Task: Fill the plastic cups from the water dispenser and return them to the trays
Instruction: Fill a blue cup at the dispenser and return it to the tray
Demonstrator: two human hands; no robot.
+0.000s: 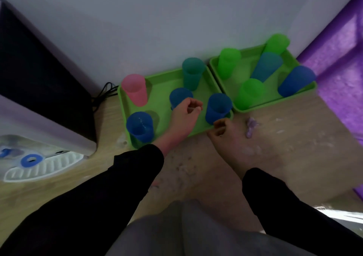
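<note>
Two green trays stand against the wall: a left tray (163,81) and a right tray (253,67). The left one carries a pink cup (135,89), a teal cup (192,73) and three blue cups (140,126) (179,96) (218,107). My left hand (184,116) hovers over the left tray beside the middle blue cup, fingers loosely curled, holding nothing. My right hand (225,136) is at the tray's front right corner just below the right blue cup, fingers curled, not gripping it. The water dispenser (39,118) stands at left with blue taps (31,160).
The right tray holds three green cups (228,63) and two blue ones (296,81). Black cables (104,92) lie between dispenser and left tray. A crumpled purple scrap (251,128) lies on the wooden floor. A purple mat (341,75) borders the right side.
</note>
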